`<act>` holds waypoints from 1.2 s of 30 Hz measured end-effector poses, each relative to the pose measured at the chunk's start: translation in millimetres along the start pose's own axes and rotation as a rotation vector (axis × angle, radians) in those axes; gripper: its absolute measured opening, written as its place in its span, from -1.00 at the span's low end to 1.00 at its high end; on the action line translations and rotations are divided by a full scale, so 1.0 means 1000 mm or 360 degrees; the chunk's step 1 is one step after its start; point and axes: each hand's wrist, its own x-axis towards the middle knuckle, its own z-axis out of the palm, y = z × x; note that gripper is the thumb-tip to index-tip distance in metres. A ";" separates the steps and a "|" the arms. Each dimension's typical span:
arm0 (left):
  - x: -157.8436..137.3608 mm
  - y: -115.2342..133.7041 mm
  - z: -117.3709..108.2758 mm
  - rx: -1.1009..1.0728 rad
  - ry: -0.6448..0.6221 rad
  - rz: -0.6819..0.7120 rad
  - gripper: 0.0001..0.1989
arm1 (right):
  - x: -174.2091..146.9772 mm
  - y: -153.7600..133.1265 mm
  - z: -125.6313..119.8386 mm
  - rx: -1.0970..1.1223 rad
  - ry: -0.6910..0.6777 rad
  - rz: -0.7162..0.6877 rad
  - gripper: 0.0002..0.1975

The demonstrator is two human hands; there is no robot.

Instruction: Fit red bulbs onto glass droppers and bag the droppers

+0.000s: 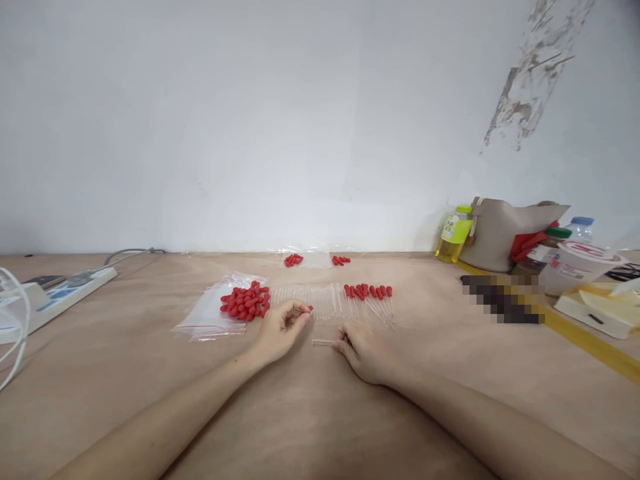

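Observation:
Between the thumb and forefinger of my left hand [283, 328] is a red rubber bulb [311, 309], mostly covered by the fingertips. My right hand [364, 350] grips a clear glass dropper tube [323, 343], whose end points left toward the left hand; bulb and tube are apart. Behind the hands lies a row of bare glass tubes [320, 300]. To its right are several droppers with red bulbs [360, 291] fitted on their tubes. A pile of loose red bulbs [245, 300] rests on clear plastic bags [207, 313] left of the row.
Near the wall lie clear bags with more red bulbs [293, 260]. A power strip [65, 300] and white cables [23, 320] occupy the left. On the right stand a yellow-liquid bottle [454, 235], a grey bag [493, 233], a white tub [570, 267] and a tissue pack [597, 310].

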 end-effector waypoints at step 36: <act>-0.012 -0.005 0.011 0.0125 -0.0206 0.0041 -0.78 | 0.006 0.000 -0.005 0.0306 0.0337 -0.0055 -0.89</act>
